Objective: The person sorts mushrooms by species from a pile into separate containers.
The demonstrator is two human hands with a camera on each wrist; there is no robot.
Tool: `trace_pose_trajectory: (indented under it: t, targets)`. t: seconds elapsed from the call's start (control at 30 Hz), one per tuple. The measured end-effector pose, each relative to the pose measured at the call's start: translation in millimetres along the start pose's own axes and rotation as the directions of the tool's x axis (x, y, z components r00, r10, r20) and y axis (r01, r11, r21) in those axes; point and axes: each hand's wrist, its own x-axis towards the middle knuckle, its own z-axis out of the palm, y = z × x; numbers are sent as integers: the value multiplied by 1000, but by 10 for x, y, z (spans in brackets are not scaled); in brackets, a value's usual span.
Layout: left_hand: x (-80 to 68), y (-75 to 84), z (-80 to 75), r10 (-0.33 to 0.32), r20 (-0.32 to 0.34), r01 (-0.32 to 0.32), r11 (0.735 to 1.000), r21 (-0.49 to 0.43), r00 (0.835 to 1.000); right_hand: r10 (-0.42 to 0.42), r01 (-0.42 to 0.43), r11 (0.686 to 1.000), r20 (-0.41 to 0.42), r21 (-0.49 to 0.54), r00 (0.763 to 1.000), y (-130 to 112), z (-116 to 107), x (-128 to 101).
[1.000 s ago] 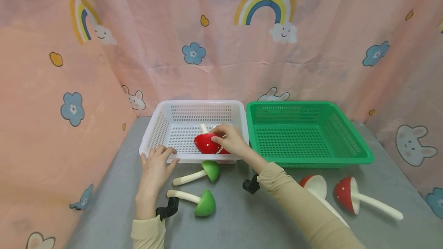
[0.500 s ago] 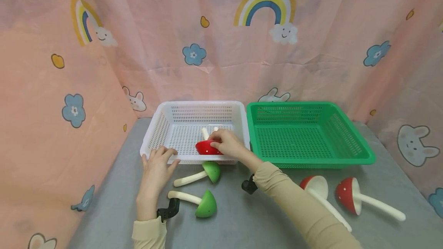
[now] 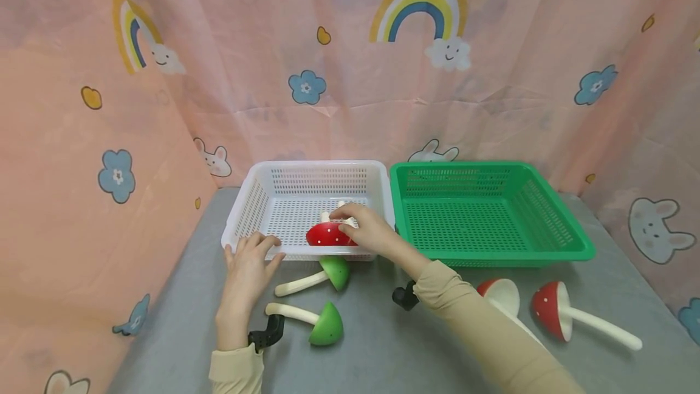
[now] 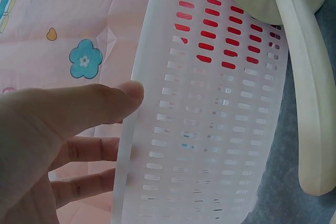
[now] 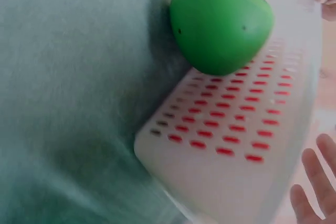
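Note:
A red-capped toy mushroom (image 3: 327,234) with white dots lies in the white basket (image 3: 306,252), its cap by the near wall. Pale stems of mushrooms show behind it, partly covered by my right hand (image 3: 369,233). That hand hovers over the cap with fingers loose; the right wrist view shows its fingers (image 5: 317,177) spread and holding nothing. My left hand (image 3: 243,272) grips the basket's near left rim, thumb outside and fingers behind the wall in the left wrist view. Red shows through the slots (image 4: 210,23) of the near wall.
Two green-capped mushrooms (image 3: 327,324) lie on the grey table before the white basket, one close against it. A green basket (image 3: 492,258) stands right beside it. Two more red-capped mushrooms (image 3: 549,311) lie at the right, one partly behind the right sleeve (image 3: 481,327).
My right hand has lowered the red mushroom into the white basket and let go of it, then shifted slightly right. The left hand stays on the rim.

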Motion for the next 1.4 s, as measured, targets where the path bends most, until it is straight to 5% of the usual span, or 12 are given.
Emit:
trace_pose_trajectory:
  t: [0.57, 1.4]
  targets:
    - [-3, 12, -2, 7, 14, -6, 1000, -10, 1000, -131, 124, 989, -103, -78, 986, -82, -564, -606]
    - [-9, 33, -36, 3, 25, -3, 1000, -5, 1000, -72, 22, 973, -213, -230, 974, 303, -933, -1637]
